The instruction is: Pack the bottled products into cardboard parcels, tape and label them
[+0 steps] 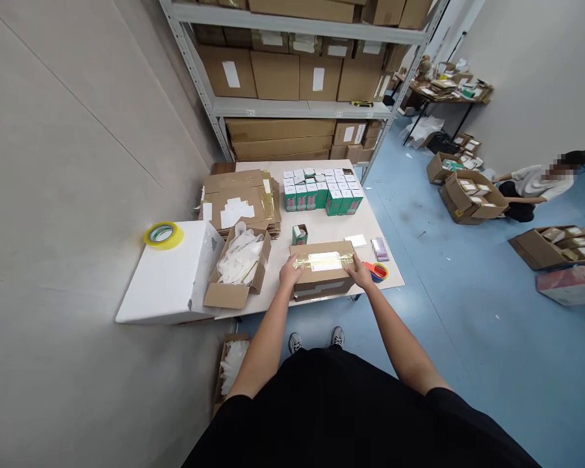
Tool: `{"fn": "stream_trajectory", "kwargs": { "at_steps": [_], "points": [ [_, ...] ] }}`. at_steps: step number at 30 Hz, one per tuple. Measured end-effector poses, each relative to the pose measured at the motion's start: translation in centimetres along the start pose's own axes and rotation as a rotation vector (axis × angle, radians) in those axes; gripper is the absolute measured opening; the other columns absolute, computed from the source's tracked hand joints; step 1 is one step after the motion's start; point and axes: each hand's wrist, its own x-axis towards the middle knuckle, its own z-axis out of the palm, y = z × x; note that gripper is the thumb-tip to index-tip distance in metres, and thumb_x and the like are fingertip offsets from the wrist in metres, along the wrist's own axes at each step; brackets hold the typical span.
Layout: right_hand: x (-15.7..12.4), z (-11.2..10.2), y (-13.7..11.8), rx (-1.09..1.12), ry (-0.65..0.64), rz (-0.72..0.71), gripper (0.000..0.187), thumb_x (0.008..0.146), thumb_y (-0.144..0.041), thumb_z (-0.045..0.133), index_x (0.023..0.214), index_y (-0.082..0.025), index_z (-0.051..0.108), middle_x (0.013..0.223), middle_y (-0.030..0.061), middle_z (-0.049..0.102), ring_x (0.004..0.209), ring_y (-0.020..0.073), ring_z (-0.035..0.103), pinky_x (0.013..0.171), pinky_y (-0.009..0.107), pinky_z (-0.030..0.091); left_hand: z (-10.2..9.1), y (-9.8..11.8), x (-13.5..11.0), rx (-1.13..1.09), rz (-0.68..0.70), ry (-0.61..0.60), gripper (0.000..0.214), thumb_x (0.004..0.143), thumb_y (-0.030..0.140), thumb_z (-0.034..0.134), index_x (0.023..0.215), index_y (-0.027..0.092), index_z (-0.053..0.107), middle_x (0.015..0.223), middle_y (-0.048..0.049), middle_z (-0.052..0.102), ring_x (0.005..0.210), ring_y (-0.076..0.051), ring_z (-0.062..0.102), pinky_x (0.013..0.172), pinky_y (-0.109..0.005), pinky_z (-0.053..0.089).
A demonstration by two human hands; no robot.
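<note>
A taped cardboard box (322, 285) with a white label on top sits at the table's front edge. My left hand (290, 272) grips its left end, and my right hand (359, 272) grips its right end. Just right of my right hand lies a red tape dispenser (376, 271) with a yellow and blue roll. Behind the box stands a small open green box (299, 234). A white slip of paper (355, 240) rests near the box's far right corner.
Green-and-white product boxes (324, 192) stand in rows at the table's back. Flattened cartons (238, 201) and an open carton of white packing material (241, 260) lie left. A tape roll (163, 235) sits on a white box (168, 279). Behind rises a shelving rack (302, 108); a person (536, 185) crouches right.
</note>
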Motion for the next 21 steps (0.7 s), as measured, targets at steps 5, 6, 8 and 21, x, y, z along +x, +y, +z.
{"fn": "stream_trajectory", "kwargs": {
  "at_steps": [5,6,8,21],
  "points": [
    [-1.5,0.9,0.2,-0.105,-0.034,0.091,0.087,0.096,-0.050,0.061,0.169,-0.018,0.027,0.145,0.0182,0.063,0.130,0.0327,0.062,0.102,0.037,0.049,0.4,-1.5,0.2,-0.004,0.054,-0.008,0.067,0.090,0.029,0.071,0.155,0.028,0.057,0.164,-0.0053,0.050,0.144,-0.031,0.055,0.120,-0.041,0.044],
    [-2.1,1.1,0.4,-0.119,-0.044,0.112,0.088,0.096,-0.051,0.062,0.169,-0.018,0.027,0.143,0.0187,0.064,0.130,0.0330,0.063,0.101,0.037,0.049,0.6,-1.7,0.2,0.008,0.047,-0.021,0.068,0.088,0.030,0.072,0.154,0.028,0.058,0.161,-0.0060,0.053,0.142,-0.032,0.057,0.119,-0.042,0.045],
    [-3.1,1.3,0.9,-0.124,-0.053,0.137,0.089,0.095,-0.051,0.063,0.169,-0.017,0.026,0.140,0.0186,0.066,0.129,0.0329,0.063,0.101,0.036,0.049,1.2,-2.2,0.0,0.030,0.038,-0.056,0.066,0.087,0.030,0.073,0.153,0.029,0.060,0.157,-0.0055,0.058,0.139,-0.032,0.060,0.117,-0.042,0.047],
    [0.7,0.7,-4.7,-0.161,-0.059,0.039,0.082,0.100,-0.050,0.062,0.170,-0.021,0.028,0.143,0.0168,0.064,0.124,0.0301,0.065,0.101,0.031,0.048,-1.0,-5.0,0.7,-0.038,0.002,0.001,0.058,0.097,0.038,0.065,0.153,0.026,0.059,0.160,-0.0070,0.055,0.144,-0.029,0.056,0.118,-0.039,0.044]
  ]
}}
